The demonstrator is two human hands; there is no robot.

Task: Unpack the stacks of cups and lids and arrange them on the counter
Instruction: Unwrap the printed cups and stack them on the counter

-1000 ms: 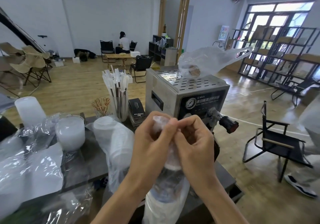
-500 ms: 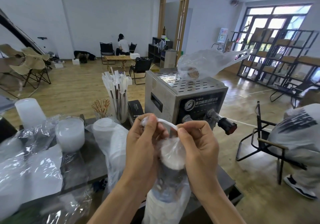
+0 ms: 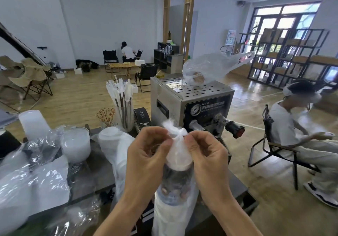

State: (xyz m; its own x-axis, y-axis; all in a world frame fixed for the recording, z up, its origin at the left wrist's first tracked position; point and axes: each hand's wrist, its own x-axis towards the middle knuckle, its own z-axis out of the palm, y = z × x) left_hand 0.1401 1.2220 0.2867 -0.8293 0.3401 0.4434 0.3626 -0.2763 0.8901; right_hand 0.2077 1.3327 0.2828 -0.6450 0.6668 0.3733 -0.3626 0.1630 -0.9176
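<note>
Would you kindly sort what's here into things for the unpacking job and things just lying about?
Job: bagged stack pinched by left hand and right hand; cups; wrapped stack.
Lying about: machine; straws; loose bag.

Bright daylight from windows (image 3: 285, 16); wide-angle edge distortion, slight motion blur.

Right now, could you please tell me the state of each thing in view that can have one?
Left hand: pinching the bag's knot.
Right hand: pinching the knot from the other side.
Bagged cup stack: upright, still wrapped, bag top knotted.
Second bagged stack: lying on the counter, still in plastic.
White cup: unpacked, upside down.
Straw holder: upright, full of straws.
Loose bag on the machine: opened, crumpled.
</note>
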